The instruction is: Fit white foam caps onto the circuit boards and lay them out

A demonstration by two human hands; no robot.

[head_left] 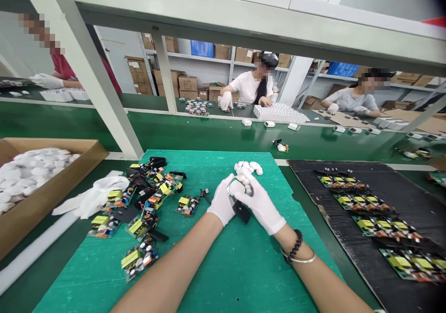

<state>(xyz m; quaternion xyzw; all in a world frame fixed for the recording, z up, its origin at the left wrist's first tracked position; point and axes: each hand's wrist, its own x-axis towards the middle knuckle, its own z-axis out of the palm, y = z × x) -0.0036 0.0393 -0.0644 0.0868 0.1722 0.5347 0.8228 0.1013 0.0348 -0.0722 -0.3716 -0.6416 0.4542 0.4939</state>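
My left hand (222, 200), in a white glove, is closed around the side of a circuit board, most of which is hidden by my fingers. A black flap (242, 212) hangs from the board below my palms. My right hand (262, 206), also gloved, has its fingers curled over a round white pad (237, 188) lying on the board. Just beyond my fingertips is a small cluster of white pads (248, 167) on the green mat (244, 276). A single circuit board (187, 206) lies left of my hands, near a heap of similar boards (153, 187).
A cardboard box (83, 157) full of white pads stands at the left, beside a crumpled white glove (104, 189). On the right, rows of boards (376, 227) lie on a black sheet (313, 176). Beyond the frame posts, a green conveyor (209, 134) carries parts past several co-workers.
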